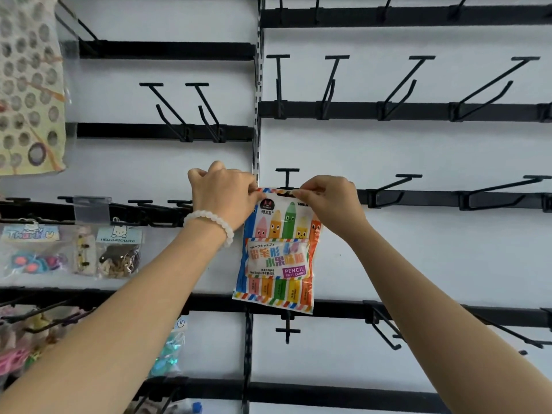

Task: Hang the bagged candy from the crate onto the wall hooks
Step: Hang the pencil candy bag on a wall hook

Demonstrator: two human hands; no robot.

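Hanging in progress: candy bag (276,249) pinched at top corners by left hand (222,198) and right hand (331,201), fingers curled tight. Hang slot held between fingers, at wall hook (287,177). Risk judged: slot missed, header torn if tugged sideways. Hook tip hidden behind header; crate not seen.

Colourful pencil-candy bag (276,252) hangs upright, its top slot at a black wall hook (287,177).
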